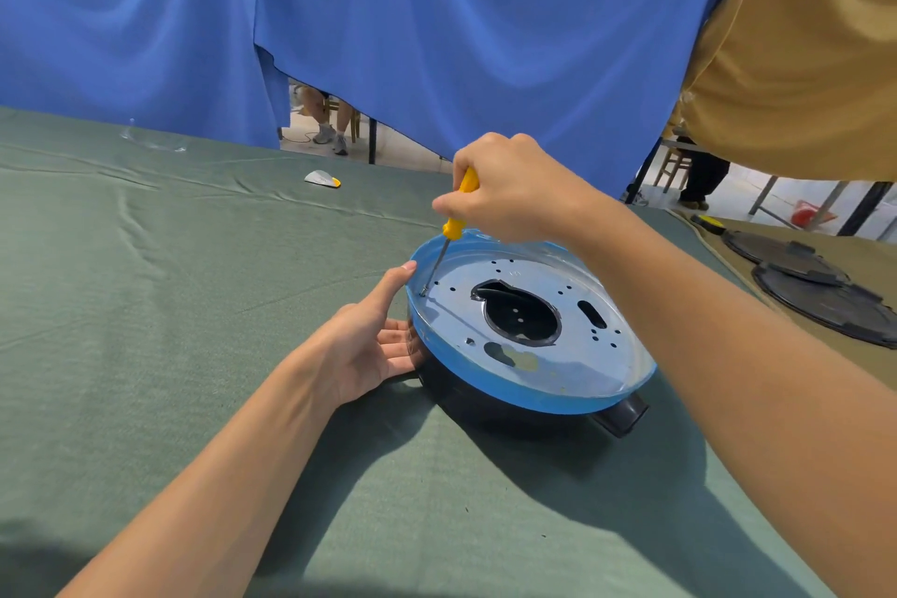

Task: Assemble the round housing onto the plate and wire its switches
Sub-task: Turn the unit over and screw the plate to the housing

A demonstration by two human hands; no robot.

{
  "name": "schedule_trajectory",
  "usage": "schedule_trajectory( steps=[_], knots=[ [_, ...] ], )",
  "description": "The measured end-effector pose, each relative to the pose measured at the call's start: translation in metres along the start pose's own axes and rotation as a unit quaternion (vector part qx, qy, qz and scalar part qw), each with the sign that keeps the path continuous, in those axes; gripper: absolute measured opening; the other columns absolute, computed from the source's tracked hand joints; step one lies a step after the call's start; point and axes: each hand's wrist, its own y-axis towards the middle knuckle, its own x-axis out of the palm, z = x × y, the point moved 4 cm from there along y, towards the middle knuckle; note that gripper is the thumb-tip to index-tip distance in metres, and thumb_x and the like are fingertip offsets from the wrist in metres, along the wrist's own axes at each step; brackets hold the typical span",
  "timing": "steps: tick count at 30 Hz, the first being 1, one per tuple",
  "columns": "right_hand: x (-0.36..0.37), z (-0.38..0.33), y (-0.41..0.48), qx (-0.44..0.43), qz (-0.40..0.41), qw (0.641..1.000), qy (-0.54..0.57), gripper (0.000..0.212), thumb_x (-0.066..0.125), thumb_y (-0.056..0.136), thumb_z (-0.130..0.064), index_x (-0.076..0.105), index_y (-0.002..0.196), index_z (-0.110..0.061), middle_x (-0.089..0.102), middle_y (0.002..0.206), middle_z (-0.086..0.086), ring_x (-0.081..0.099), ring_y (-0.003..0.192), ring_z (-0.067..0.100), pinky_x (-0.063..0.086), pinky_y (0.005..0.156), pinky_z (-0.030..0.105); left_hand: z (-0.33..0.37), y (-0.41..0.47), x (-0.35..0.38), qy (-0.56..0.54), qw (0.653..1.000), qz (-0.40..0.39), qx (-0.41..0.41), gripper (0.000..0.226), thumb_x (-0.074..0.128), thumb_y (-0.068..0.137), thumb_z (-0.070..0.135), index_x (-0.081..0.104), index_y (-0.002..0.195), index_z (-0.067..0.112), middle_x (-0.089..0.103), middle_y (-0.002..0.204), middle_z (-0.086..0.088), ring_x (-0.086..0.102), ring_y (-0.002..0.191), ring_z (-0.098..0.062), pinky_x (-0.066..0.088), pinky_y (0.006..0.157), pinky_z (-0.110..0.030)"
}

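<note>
A: Step in hand?

B: Fastening, I judge. Plate (pixel 573 354) lies on top of the round black housing (pixel 485 398). The pair sits on the green table cloth (pixel 194 306), right of centre. Right hand (pixel 509 189) is closed round the yellow handle of a screwdriver (pixel 454 228). Shaft tilted, tip down at a hole just inside the plate's left rim.

A: Left hand?

B: Left hand (pixel 373 340) open, fingers straight against the housing's side, thumb up along the rim. It braces and holds nothing.

A: Next move?

B: My guess: seat the tip firmly in that hole and turn, while the left hand stops the housing from spinning. Then the other rim holes. Wiring looks not yet begun, no switches or wires in view.

A: What can't you make out?

B: Whether a screw sits under the tip: too small to tell. The plate mirrors the blue curtain, so the hole edges blur. The housing's inside shows only through the middle opening, and it is dark. Left fingertips go under the rim, hidden. Black discs (pixel 825 301) at far right are cut off by the edge of view
</note>
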Motion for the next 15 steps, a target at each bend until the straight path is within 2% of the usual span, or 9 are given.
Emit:
schedule_trajectory(
  steps=[3,4,6,8,10,12,15],
  knots=[
    [0.0054,0.007,0.0039,0.055,0.033,0.997,0.031,0.038,0.059,0.086,-0.029,0.037,0.061,-0.01,0.039,0.056,0.005,0.04,0.06,0.025,0.034,0.05,0.029,0.0,-0.0005,-0.0006,0.002,1.0,0.002,0.0,0.071,0.081,0.072,0.05,0.058,0.104,-0.009,0.073,0.08,-0.018,0.072,0.067,-0.026,0.058,0.056,-0.032],
    [0.0058,0.008,0.0044,0.063,0.034,0.997,0.029,0.042,0.059,0.088,-0.034,0.036,0.06,-0.011,0.04,0.053,0.005,0.044,0.059,0.026,0.035,0.047,0.029,0.0,-0.0006,-0.0007,0.001,1.0,0.003,0.001,0.071,0.082,0.072,0.05,0.058,0.103,-0.009,0.073,0.079,-0.018,0.072,0.066,-0.026,0.058,0.056,-0.032],
    [0.0048,0.0074,0.0035,0.07,0.005,0.997,0.035,0.045,0.06,0.087,-0.047,0.047,0.065,-0.01,0.051,0.052,0.005,0.06,0.053,0.023,0.046,0.041,0.027,0.0003,-0.0006,-0.0007,-0.003,1.0,0.005,0.001,0.071,0.082,0.072,0.05,0.057,0.103,-0.01,0.072,0.08,-0.018,0.072,0.066,-0.027,0.058,0.056,-0.032],
    [0.0034,0.006,0.0022,0.059,-0.039,0.996,0.046,0.035,0.059,0.087,-0.043,0.059,0.084,-0.008,0.064,0.068,0.005,0.066,0.054,0.017,0.049,0.039,0.02,0.0003,-0.0006,-0.0004,-0.002,1.0,0.004,-0.001,0.072,0.082,0.072,0.05,0.056,0.102,-0.01,0.072,0.082,-0.019,0.072,0.068,-0.027,0.058,0.057,-0.033],
    [0.001,0.0022,0.0025,0.015,-0.048,0.997,0.054,0.018,0.06,0.088,-0.032,0.06,0.094,-0.015,0.065,0.081,0.003,0.066,0.056,0.014,0.048,0.039,0.02,0.0005,-0.0009,-0.0003,-0.001,1.0,0.003,-0.004,0.071,0.082,0.072,0.05,0.056,0.102,-0.009,0.073,0.083,-0.02,0.073,0.069,-0.028,0.059,0.057,-0.033],
    [0.0017,-0.0013,0.0029,-0.017,-0.02,0.999,0.041,0.012,0.06,0.089,-0.029,0.059,0.088,-0.017,0.057,0.078,-0.001,0.063,0.069,0.017,0.044,0.044,0.024,0.0004,-0.0012,-0.0003,-0.001,1.0,0.002,-0.006,0.072,0.082,0.072,0.05,0.056,0.103,-0.009,0.073,0.084,-0.02,0.073,0.069,-0.028,0.059,0.057,-0.033],
    [0.0088,0.0005,0.0054,0.017,0.032,0.999,-0.003,0.025,0.055,0.091,-0.031,0.058,0.083,-0.007,0.052,0.074,0.007,0.054,0.091,0.031,0.038,0.058,0.032,0.0001,-0.0012,-0.001,-0.001,1.0,0.003,-0.002,0.072,0.083,0.071,0.05,0.058,0.104,-0.01,0.071,0.086,-0.019,0.071,0.069,-0.027,0.059,0.059,-0.033]
  ],
)
